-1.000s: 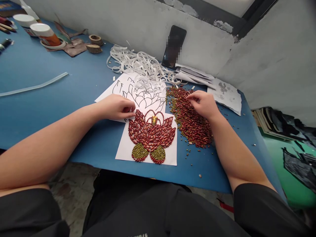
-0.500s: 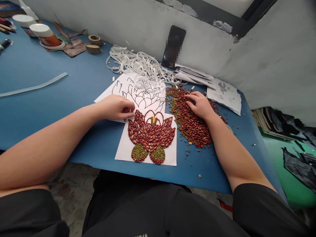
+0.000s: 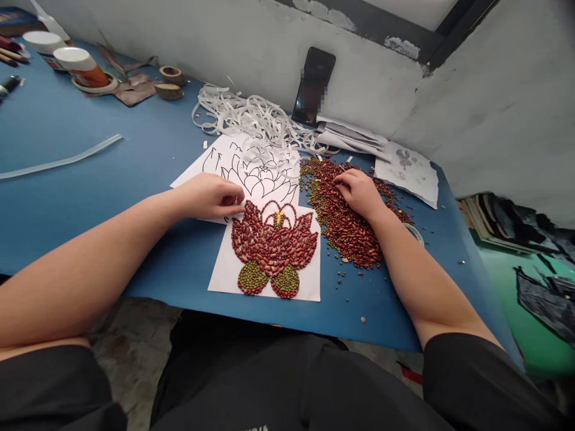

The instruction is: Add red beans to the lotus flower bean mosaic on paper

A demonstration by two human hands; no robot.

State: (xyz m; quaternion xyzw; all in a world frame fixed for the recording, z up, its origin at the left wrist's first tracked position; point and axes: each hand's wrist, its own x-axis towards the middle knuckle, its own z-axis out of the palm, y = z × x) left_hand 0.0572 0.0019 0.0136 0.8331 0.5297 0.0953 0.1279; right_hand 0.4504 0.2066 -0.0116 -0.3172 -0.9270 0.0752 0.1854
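Observation:
A lotus shape of red beans point(image 3: 278, 245) with two round green parts below lies on a white sheet point(image 3: 222, 275). Under that sheet's top edge is a paper with a black-line flower drawing point(image 3: 265, 179). My left hand point(image 3: 218, 196) rests on the papers by the lotus's upper left tip, its fingers curled together; anything between them is hidden. At the right, my right hand point(image 3: 357, 191) is over the heap of red and green beans point(image 3: 350, 230). Its thumb and fingertips are pinched together, and whatever is between them is too small to make out.
White paper strips point(image 3: 251, 114) lie behind the drawing, near a phone point(image 3: 314, 84) leaning on the wall. Folded papers point(image 3: 353, 140) are behind the heap. Two white-lidded jars point(image 3: 83, 67) and wooden rings point(image 3: 172, 75) stand back left; a clear strip point(image 3: 67, 160) lies left.
My right hand's fingers have closed together over the heap, and the hand has shifted slightly left. My left hand has stayed beside the lotus.

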